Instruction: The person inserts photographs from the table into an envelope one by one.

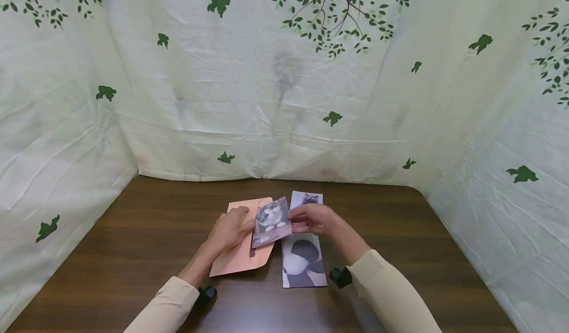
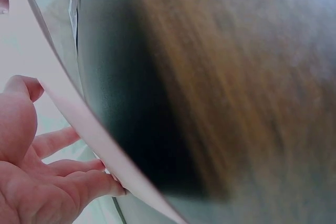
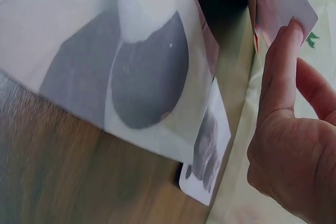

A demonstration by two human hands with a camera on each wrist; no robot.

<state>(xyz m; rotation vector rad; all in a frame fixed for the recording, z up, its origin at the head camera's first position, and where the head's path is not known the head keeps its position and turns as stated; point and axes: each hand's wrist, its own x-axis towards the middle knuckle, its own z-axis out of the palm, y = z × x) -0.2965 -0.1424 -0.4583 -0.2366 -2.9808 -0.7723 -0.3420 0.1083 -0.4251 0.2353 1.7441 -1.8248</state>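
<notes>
A peach paper envelope (image 1: 233,260) is held by my left hand (image 1: 228,229), and it stands tilted off the table. In the left wrist view the envelope's pale edge (image 2: 100,132) runs past the thumb and fingers of that hand (image 2: 31,166). My right hand (image 1: 316,218) pinches the right edge of a cat photo card (image 1: 273,219), which lies across the envelope's opening. Whether the card's lower left part is inside the envelope, I cannot tell. The right wrist view shows the card's pale underside (image 3: 294,6) against the fingers of the right hand (image 3: 296,140).
Right of the envelope, a large grey-and-white picture sheet (image 1: 304,264) lies on the brown wooden table (image 1: 378,214). Beyond it is another picture with a small cat (image 1: 309,198), partly covered by my right hand. White leaf-print curtain (image 1: 200,101) encloses the table's back and sides.
</notes>
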